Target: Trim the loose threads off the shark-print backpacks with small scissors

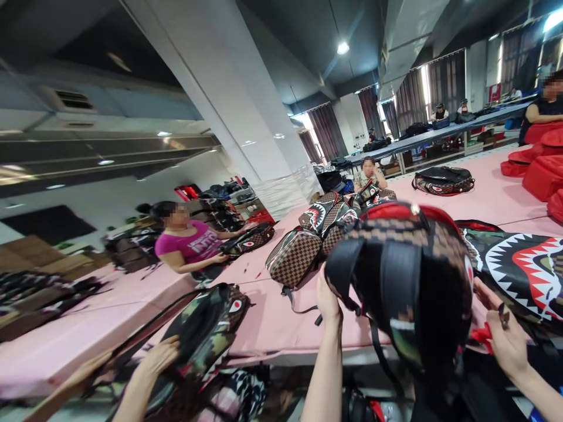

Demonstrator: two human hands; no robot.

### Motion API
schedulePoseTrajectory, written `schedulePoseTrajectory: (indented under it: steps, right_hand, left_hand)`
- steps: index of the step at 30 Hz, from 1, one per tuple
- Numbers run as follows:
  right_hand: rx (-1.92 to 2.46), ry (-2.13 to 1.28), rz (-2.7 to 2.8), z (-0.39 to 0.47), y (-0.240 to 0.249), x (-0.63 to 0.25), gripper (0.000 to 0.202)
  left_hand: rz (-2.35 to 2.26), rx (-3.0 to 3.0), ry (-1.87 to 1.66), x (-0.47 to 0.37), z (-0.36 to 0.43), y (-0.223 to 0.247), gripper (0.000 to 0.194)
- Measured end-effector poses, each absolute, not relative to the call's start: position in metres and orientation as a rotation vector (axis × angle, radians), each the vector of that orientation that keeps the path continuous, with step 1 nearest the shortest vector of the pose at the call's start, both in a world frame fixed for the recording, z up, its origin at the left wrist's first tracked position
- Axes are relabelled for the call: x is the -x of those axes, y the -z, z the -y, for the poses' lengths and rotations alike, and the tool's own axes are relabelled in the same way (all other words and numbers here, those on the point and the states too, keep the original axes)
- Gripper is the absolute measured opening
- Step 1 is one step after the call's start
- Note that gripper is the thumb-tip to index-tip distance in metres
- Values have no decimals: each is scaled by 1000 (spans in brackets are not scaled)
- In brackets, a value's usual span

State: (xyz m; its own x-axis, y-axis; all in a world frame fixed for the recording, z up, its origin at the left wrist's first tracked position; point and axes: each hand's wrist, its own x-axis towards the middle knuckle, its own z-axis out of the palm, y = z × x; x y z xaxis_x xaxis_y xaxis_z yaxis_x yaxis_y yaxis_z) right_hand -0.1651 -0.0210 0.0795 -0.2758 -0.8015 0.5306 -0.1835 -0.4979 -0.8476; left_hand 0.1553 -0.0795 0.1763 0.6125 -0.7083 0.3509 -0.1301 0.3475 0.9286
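Upright in front of me is a backpack (440,293) with a brown-and-black checked top, black shoulder straps and a red-edged opening; parts of it are blurred. My left hand (329,302) grips its left side near a strap, fingers partly hidden behind it. On the other side, my right hand (508,340) has its fingers bent against the backpack's edge. A small red item (484,338) shows by that palm, and a small dark thing (504,315) sits at the fingers; I cannot make out either one. A camouflage shark-mouth backpack (523,272) lies just beyond my right hand.
Several checked backpacks (297,255) are piled on the pink table (259,316). To my left, a co-worker's hands (160,354) hold a camouflage backpack (206,328). Another person (189,243) works across the table. Red bags (545,179) lie far right; a pillar (229,88) stands behind.
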Motion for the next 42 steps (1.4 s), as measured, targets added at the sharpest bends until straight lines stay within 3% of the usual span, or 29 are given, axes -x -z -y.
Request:
schedulePoseTrajectory:
  steps: [6,11,16,21,25,30,42]
  right_hand:
    - [2134,1833,-1219,2,-99,122,53]
    - [2131,1843,-1234,-3,-110,125,51]
    - [2089,1900,-1214,-3,-120,149,33]
    - [1982,1801,-1403,3,-147,163,17]
    - [2048,1563,-1529,7,-178,166,27]
    - [2026,1585,-1510,13,-200,164,29]
    - [2272,1766,-1294,29,-207,152,18]
  left_hand:
    - [1056,-1138,241,-123,66,-207,45]
    - [1386,-1031,63,-103,40,-232,36]
    - [1846,-881,27,-74,24,-268,25]
    - [2139,-1151,-59,-42,26,-305,23]
    - [2324,-1392,-63,-25,33,-324,16]
    - [2447,-1473,-226,-12,41,-325,19]
    - [2215,-1252,-399,-11,48,-295,15]
